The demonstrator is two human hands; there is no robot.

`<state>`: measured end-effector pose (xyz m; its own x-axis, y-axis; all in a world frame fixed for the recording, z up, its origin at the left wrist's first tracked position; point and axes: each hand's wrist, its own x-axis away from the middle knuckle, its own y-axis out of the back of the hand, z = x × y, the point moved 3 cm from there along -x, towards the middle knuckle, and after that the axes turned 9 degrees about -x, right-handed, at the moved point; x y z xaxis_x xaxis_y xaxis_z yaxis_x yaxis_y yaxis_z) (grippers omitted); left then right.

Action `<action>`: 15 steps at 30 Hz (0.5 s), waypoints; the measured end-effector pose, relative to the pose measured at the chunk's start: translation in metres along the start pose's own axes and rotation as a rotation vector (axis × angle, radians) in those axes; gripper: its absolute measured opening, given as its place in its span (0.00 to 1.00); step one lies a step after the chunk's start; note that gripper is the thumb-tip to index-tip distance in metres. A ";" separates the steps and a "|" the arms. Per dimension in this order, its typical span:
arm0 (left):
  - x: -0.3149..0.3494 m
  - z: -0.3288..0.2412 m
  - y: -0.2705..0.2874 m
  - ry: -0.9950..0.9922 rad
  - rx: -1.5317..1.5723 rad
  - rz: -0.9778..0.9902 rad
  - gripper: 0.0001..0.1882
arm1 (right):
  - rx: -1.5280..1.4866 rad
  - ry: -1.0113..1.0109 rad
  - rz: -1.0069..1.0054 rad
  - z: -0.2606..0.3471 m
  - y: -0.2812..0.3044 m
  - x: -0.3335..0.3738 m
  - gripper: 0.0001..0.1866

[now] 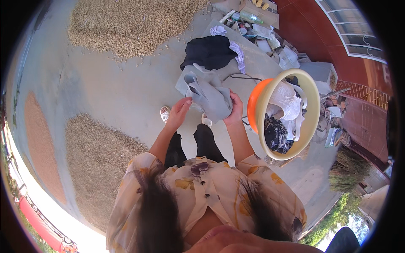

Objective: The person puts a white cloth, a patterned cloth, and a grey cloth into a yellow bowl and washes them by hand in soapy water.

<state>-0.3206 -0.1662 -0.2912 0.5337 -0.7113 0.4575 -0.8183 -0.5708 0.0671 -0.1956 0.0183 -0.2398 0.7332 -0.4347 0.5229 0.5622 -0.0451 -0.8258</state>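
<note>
A light grey garment (213,95) hangs bunched in front of me. My right hand (235,110) is closed round its right lower edge, with the fingers partly behind the cloth. My left hand (180,111) is at its left edge, fingertips pinched together against the fabric; exactly how much cloth is between them is hidden. Just beyond, a black cloth (209,51) lies spread over a low surface. To the right of my right hand, a cream basin (313,122) holds a white lace garment (286,101) and a dark patterned cloth (276,135).
An orange basin (254,107) sits against the cream one. Pale lavender cloth (237,57) hangs beside the black cloth. Heaps of pale crop (130,25) and brownish grain (99,164) cover parts of the concrete. Bottles and scrap (253,27) line the red wall (301,25).
</note>
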 end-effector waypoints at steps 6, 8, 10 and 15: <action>-0.012 -0.052 -0.059 0.464 0.655 0.232 0.35 | 0.511 -0.085 -0.071 -0.027 0.025 0.016 0.14; -0.019 -0.017 -0.061 0.494 0.565 0.246 0.31 | 0.976 -0.005 0.152 -0.061 0.047 0.017 0.13; -0.026 0.042 -0.052 0.443 0.319 0.122 0.27 | 1.069 0.051 0.266 -0.071 0.052 0.034 0.13; -0.009 0.081 -0.006 0.466 0.705 -0.274 0.19 | 0.528 0.035 -0.447 -0.027 0.141 0.089 0.24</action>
<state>-0.3032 -0.1902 -0.3675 0.4246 -0.3611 0.8302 -0.2712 -0.9256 -0.2639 -0.0616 -0.0510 -0.3153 0.3803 -0.5051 0.7747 0.9248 0.2133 -0.3149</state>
